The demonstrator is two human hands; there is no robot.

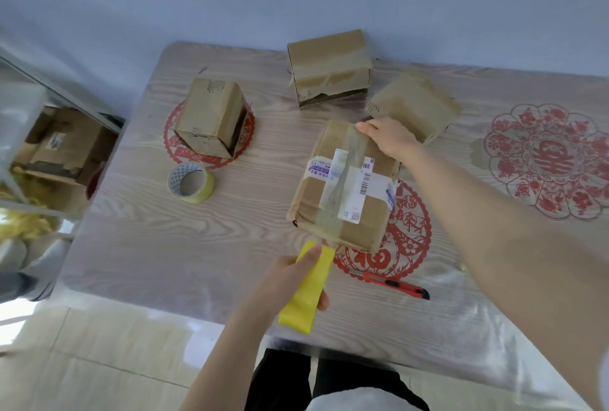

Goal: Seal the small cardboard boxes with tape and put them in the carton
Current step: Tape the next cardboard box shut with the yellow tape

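the table (141,232) fills most of the view, a wood-grain top under a glossy cover with red paper-cut motifs. its near edge runs just in front of the person. beyond its left edge, behind a glassy panel, sits what looks like the carton (69,143). how open it is i cannot tell.

the labelled box (365,226) lies near the middle of the table, slightly right, over a red motif. a clear tape strip (342,180) runs along its top from the far edge to the near one. three more small boxes stand apart from it: one to the left (207,117), one far (329,64), one far right (415,104), close to the right hand (389,137).

that hand bears on the box's far top edge, thumb laid flat on the tape end. its other fingers drop past the edge, so whether they curl round i cannot tell. the left hand (286,279) grips the yellow tape roll (306,292) just off the box's near edge, thumb on top, fingers wrapped under.

the card looks light, worn and soft at the corners, so it likely slides on the cover and dents if squeezed. better held by two opposite sides. there is open room to the left and near, past the spare roll (191,185). the red knife (392,285) lies by the near edge, on the right.
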